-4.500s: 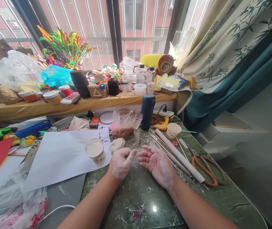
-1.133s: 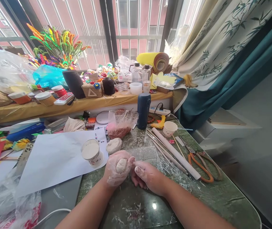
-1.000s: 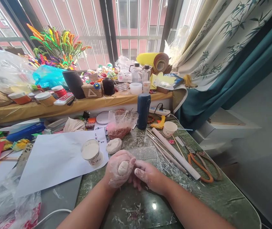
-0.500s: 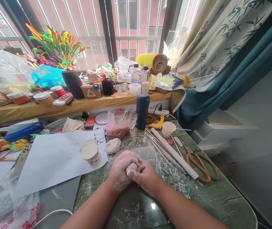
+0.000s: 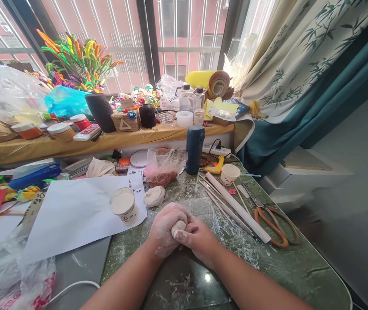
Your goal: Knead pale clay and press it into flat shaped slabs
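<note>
Both my hands are closed together round a lump of pale clay [image 5: 179,228], just above the dusty green tabletop [image 5: 300,267]. My left hand [image 5: 166,230] wraps it from the left, its skin coated in white powder. From the right, my right hand [image 5: 201,239] presses against it with the thumb across the front. Most of the lump is hidden by the fingers. A flattened larger piece of clay [image 5: 154,196] lies just beyond my left hand. Under and behind my hands a clear plastic sheet [image 5: 200,206] covers part of the table.
Left stand stacked paper cups [image 5: 123,202] on white paper [image 5: 77,215]. Right lie a rolling rod [image 5: 238,206], thin sticks, scissors [image 5: 272,224], a yellow glue gun [image 5: 216,165] and another paper cup [image 5: 229,174]. Behind are a dark blue bottle [image 5: 194,150] and a bag of reddish material [image 5: 163,172].
The view has shifted slightly, moving the scene a little to the right. My fingers have shifted slightly around the clay; both hands still hold it in about the same place.
</note>
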Tool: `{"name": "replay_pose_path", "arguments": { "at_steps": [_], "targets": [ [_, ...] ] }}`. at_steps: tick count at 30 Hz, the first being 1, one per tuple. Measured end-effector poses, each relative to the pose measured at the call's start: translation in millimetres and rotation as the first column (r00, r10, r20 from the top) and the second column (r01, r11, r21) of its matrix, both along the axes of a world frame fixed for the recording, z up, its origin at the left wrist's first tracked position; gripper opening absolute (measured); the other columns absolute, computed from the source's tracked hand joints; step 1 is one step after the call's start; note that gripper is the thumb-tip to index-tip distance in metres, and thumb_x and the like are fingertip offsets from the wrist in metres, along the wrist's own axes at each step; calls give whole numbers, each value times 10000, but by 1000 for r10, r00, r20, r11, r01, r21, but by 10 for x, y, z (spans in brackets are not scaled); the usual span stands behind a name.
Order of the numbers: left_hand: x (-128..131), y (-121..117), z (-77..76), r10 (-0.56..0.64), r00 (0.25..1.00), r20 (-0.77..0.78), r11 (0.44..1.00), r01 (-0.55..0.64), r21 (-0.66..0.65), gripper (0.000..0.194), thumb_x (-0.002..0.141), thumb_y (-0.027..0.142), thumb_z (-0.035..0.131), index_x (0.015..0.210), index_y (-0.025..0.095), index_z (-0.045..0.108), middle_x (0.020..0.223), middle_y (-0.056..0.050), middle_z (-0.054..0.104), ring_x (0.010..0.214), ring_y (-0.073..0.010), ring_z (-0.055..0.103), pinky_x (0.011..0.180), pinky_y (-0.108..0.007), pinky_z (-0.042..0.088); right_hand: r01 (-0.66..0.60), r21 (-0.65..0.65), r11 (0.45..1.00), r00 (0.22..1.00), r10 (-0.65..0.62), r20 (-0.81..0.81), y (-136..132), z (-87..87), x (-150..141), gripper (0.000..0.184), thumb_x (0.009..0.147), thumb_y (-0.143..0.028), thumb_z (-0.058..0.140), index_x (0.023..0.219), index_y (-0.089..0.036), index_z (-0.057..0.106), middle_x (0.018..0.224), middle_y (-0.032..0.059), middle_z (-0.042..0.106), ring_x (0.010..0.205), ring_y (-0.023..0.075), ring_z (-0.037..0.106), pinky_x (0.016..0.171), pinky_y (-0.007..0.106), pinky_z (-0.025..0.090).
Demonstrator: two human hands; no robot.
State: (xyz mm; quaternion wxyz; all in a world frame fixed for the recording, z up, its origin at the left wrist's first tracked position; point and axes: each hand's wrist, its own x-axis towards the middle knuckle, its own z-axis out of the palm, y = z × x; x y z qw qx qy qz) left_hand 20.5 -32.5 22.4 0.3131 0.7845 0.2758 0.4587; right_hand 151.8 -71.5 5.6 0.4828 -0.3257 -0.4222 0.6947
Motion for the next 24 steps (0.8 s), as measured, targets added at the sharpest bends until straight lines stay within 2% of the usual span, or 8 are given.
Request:
{"name": "replay_pose_path", "arguments": {
  "at_steps": [2,4,9,12,15,19,22,24],
  "targets": [
    [-23,-15,-10,-1,1000,-12,1000,1,-11,109,843,317,725,887,221,696,873,-40,714,814,-176,664,753,-290,531,-12,-32,999,998,10,-65,14,-17,9,580,653,-633,847,911,-156,641,700,-23,538,607,115,473,562,243,402],
    [-49,-38,-14,48,998,-34,998,-49,-48,144,851,357,709,909,225,711,793,-25,695,736,-167,649,690,-277,520,-63,-46,997,988,56,-142,28,-41,23,588,670,-667,819,890,-150,647,745,3,572,642,130,517,583,254,439],
    [-55,-60,39,253,960,-121,922,-277,-272,296,815,442,719,693,203,593,613,34,562,513,-106,488,487,-225,409,-180,-42,983,977,174,-121,42,-74,52,574,694,-693,791,802,-158,613,694,19,619,643,146,583,617,268,466],
    [-26,-49,102,272,941,-200,916,-317,-246,393,810,450,724,598,196,512,568,46,500,524,-98,445,499,-220,376,-208,-39,977,978,207,-30,42,-64,64,593,689,-700,789,834,-148,632,686,22,639,615,144,591,621,277,464],
    [-21,-40,120,255,937,-240,935,-302,-186,452,867,466,653,552,192,481,538,46,459,516,-95,415,513,-230,361,-219,-40,975,976,220,-2,45,-54,64,615,684,-711,785,851,-138,639,687,22,636,609,146,587,616,280,455],
    [-51,-2,50,241,955,-174,965,-255,-67,418,899,433,612,566,198,519,568,22,506,557,-118,471,553,-250,408,-207,-63,976,977,203,-67,45,-47,41,608,676,-703,795,862,-156,607,731,11,624,640,153,595,648,291,460],
    [-51,38,8,103,985,-136,994,-95,60,280,855,379,663,641,205,616,791,-50,683,776,-182,622,713,-302,513,-117,-77,990,990,110,-89,39,-3,29,542,699,-646,812,835,-180,571,756,-13,589,686,152,582,696,297,462],
    [-34,49,3,36,990,-139,998,-27,64,124,845,333,677,813,216,704,1009,-87,737,950,-224,672,836,-350,547,-58,-30,998,998,57,-40,35,36,36,490,736,-611,799,838,-182,587,764,-15,574,733,158,561,732,299,455]
  ]
}}
